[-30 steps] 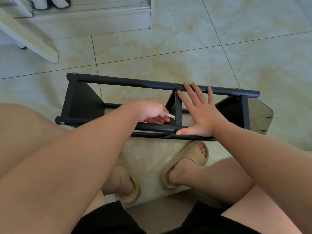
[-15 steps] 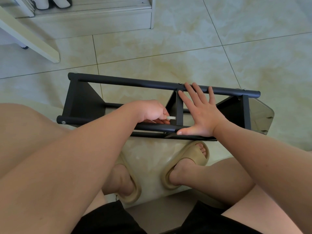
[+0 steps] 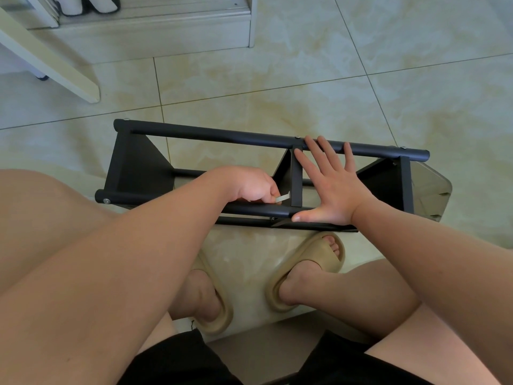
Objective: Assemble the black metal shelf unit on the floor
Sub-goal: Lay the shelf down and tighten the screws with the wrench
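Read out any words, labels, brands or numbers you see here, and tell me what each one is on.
None readable: no text shows on the black shelf frame, the small silver tool in the left hand, the beige slippers or the floor tiles.

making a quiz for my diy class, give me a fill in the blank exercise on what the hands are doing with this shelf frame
1. The right hand lies ___ on the shelf frame, fingers spread.
2. The left hand pinches a small silver tool beside the frame's ___ upright.
3. The frame lies on a ___ floor.

Missing words: flat; middle; tiled
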A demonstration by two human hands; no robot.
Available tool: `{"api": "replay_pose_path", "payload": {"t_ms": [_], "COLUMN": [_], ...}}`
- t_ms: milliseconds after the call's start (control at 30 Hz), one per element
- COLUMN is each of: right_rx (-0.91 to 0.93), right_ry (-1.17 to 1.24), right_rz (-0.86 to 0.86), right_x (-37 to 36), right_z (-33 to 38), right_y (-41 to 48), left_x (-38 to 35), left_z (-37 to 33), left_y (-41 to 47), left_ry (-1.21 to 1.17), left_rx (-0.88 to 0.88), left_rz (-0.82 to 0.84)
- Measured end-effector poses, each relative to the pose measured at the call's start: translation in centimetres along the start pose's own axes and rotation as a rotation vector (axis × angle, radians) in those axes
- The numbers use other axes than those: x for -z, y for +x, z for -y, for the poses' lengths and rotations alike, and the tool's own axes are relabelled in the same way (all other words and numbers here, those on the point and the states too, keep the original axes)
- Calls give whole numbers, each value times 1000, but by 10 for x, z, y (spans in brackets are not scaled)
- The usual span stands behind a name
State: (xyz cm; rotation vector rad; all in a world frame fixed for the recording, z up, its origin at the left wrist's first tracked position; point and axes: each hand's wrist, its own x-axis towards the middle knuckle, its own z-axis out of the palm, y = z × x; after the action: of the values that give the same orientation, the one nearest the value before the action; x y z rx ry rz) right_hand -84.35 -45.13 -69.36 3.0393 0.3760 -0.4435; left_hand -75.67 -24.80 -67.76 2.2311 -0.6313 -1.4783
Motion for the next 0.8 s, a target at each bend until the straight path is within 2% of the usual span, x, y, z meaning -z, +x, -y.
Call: {"api": "replay_pose_path", "payload": {"t_ms": [367,433,533,600,667,800], "right_rx": [3,4,4,1,0,2], "right_ry": [5,8,7,7,6,9], "right_rz": [-4,-4,0,3,7,5], "right_x": [0,0,0,0,0,1], "right_z": [0,0,0,-1,-1,0], "right_y": [0,0,0,0,0,0], "left_x": [11,6,-3,-9,-12,-14], "left_z": [-2,-1,-1,-5,-8,-14], "left_y": [4,7,13,16,19,20], "left_ry": [-27,-190,-612,-809,-885,-844], "left_rx": [-45,-16,84,155,189,204], "left_rz": [-208,-221,-189,-182,-197,-271]}}
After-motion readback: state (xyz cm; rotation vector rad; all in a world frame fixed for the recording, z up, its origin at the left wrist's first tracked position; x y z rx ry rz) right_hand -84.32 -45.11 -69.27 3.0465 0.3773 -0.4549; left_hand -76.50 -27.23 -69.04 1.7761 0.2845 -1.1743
